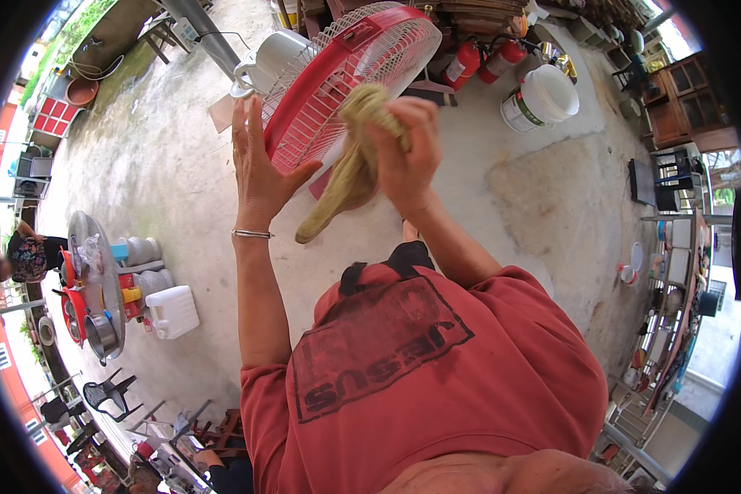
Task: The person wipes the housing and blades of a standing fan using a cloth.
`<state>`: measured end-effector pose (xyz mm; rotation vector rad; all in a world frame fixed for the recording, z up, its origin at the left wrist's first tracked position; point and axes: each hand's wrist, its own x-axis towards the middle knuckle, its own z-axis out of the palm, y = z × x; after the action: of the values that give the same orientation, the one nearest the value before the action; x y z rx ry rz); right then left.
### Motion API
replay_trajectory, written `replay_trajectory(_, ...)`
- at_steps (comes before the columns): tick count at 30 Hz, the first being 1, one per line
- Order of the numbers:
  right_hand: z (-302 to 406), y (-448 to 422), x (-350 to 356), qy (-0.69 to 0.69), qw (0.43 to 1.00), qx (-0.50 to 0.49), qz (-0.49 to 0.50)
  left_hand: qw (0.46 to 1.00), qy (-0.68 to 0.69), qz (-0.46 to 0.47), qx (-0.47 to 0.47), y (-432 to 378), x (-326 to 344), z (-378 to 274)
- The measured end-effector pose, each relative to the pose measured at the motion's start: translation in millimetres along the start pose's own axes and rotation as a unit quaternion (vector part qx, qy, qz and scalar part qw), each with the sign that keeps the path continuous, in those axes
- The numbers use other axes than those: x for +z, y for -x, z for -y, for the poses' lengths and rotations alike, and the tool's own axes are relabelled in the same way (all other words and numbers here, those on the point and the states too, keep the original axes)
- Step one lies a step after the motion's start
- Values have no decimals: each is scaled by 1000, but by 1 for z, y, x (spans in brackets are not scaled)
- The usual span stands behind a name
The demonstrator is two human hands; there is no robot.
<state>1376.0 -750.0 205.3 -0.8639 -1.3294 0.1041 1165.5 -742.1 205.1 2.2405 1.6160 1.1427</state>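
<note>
A large electric fan (346, 80) with a red rim and a white wire guard stands tilted in front of me. My left hand (262, 163) is at the near left end of its rim, thumb and fingers spread to either side of it. Bunched in my right hand (410, 151) is an olive-yellow cloth (352, 167), held against or just before the guard; contact is unclear. One end of the cloth hangs down to the left. The fan's stand is mostly hidden behind the cloth and my right hand.
Beyond the fan are two red fire extinguishers (463, 65), a broom (432, 89) and a white bucket (540, 102). A metal post (207, 40) rises behind it. To the left, a round table (114, 278) bears pots; a white jerrycan (173, 312) and a person (28, 253) are beside it.
</note>
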Motion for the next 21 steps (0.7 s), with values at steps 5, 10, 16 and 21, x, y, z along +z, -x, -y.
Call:
replay_trajectory(5, -23, -46, 9, 40, 996, -24, -76, 999, -1, -45, -4, 27, 6, 26)
replay_trajectory(10, 7, 23, 54, -5, 998, -40, 47, 998, 57, -17, -35, 22, 12, 28)
replay_trajectory(16, 19, 94, 55, -114, 967, 14, 228, 1000, 17, -11, -2, 30, 7, 41)
replay_trajectory(21, 28, 36, 20, -25, 996, -18, 79, 998, 40, 17, -47, 25, 1, 28)
